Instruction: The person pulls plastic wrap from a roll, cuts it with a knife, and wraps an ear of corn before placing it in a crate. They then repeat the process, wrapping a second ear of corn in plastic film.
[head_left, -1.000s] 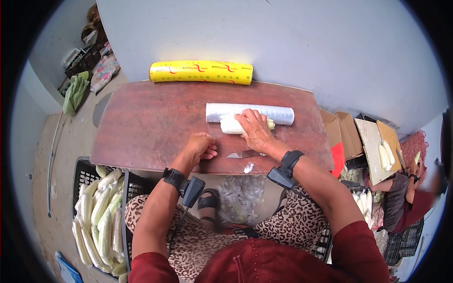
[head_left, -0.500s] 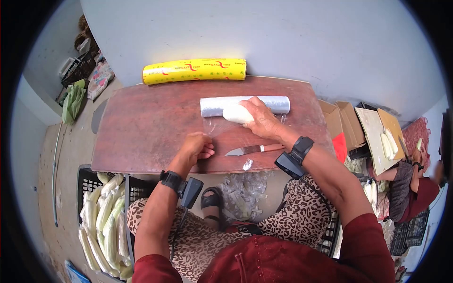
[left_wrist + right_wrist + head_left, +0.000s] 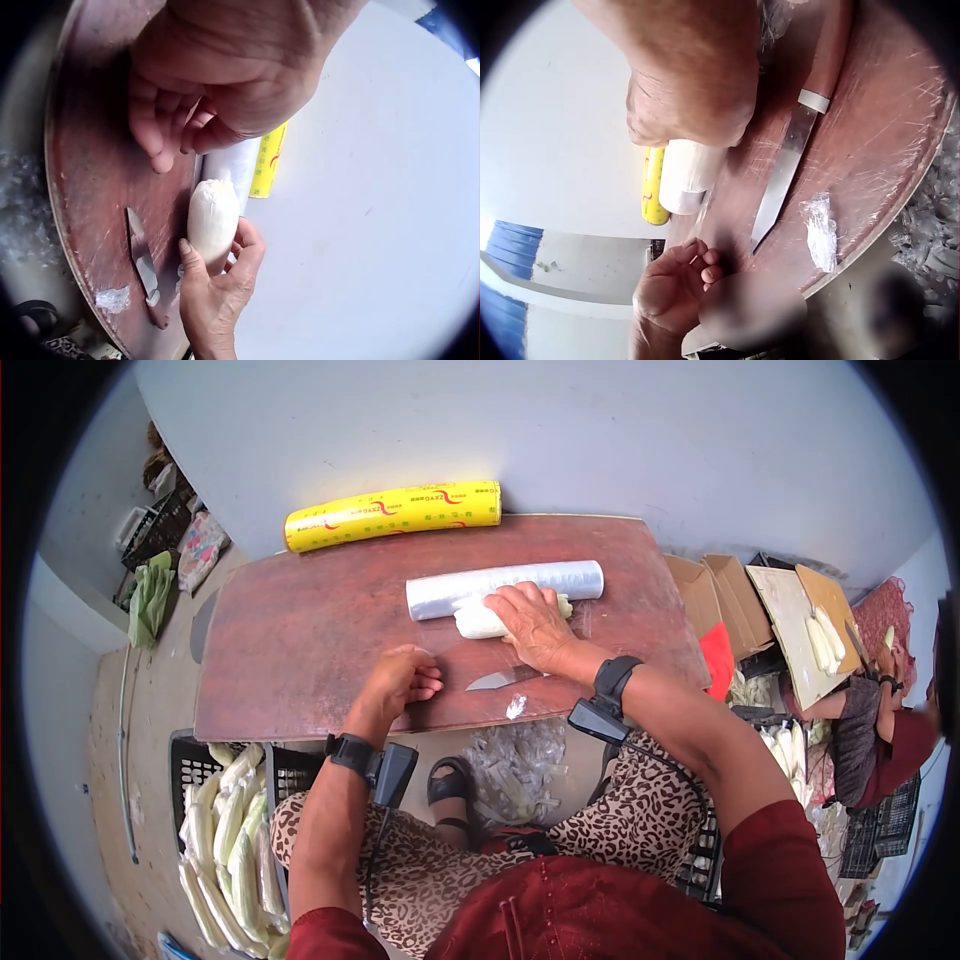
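Observation:
My right hand (image 3: 535, 628) curls over a pale white vegetable (image 3: 480, 622) with a leafy greenish end, right at the near side of a clear film roll (image 3: 440, 598). In the left wrist view, thumb and fingers grip the smooth vegetable (image 3: 212, 219) from both sides, its ragged tip facing the left hand. My left hand (image 3: 405, 675) is close over the table to the left, fingers loosely bent, with no object visible in them. A knife (image 3: 492, 681) lies near the right forearm; the right wrist view shows its whole blade (image 3: 786, 172) and brown handle.
A yellow printed roll (image 3: 390, 515) lies along the table's back edge by the wall. Crumpled film (image 3: 516, 706) sits near the front edge. At left, a black crate (image 3: 190, 760) holds several wrapped pale vegetables. Cardboard boxes (image 3: 735, 605) and another person (image 3: 885, 760) are at right.
The right hand lifted the vegetable's near side, baring the knife handle, then came back down with it. The left hand barely moved. The head view has shifted slightly.

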A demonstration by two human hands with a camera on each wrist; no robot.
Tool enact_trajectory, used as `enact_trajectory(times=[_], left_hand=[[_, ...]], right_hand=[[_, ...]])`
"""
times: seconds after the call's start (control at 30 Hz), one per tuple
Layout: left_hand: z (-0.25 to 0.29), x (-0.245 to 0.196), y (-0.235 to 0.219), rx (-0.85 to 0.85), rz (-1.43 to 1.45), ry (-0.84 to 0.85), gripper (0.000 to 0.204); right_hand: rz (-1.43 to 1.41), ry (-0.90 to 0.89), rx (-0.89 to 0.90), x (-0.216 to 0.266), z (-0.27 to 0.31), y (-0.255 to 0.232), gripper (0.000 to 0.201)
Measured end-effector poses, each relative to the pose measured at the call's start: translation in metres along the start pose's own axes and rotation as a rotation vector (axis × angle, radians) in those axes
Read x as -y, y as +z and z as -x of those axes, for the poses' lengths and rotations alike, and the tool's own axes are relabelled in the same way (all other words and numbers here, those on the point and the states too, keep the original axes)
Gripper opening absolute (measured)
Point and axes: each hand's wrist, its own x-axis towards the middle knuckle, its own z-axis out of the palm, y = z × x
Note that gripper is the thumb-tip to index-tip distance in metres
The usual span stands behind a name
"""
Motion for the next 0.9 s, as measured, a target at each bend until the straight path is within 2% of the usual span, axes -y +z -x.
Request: enact_trajectory(times=[0.2, 0.4, 0.7, 0.8, 0.9], left_hand=[[0.003, -0.001, -0.001, 0.019, 0.025, 0.015, 0.004], [0.004, -0.002, 0.002, -0.013, 0.008, 0.006, 0.004], [0.004, -0.004, 0.003, -0.058, -0.075, -0.034, 0.003], [0.006, -0.002, 0.004, -0.026, 0.01, 0.006, 0.003], [0.003, 0.0, 0.006, 0.02, 0.131, 0.049, 0.003]], right_hand=[[0.03, -0.138, -0.028, -0.009, 0.006, 0.01, 0.044], [0.04, -0.15, -0.051, -0.011, 0.007, 0.012, 0.038], [-0.014, -0.147, 0.0, -0.01, 0.007, 0.007, 0.042], [0.003, -0.099, 0.044, -0.009, 0.007, 0.005, 0.059], [-0.045, -0.072, 0.016, -0.009, 0.006, 0.0, 0.049]])
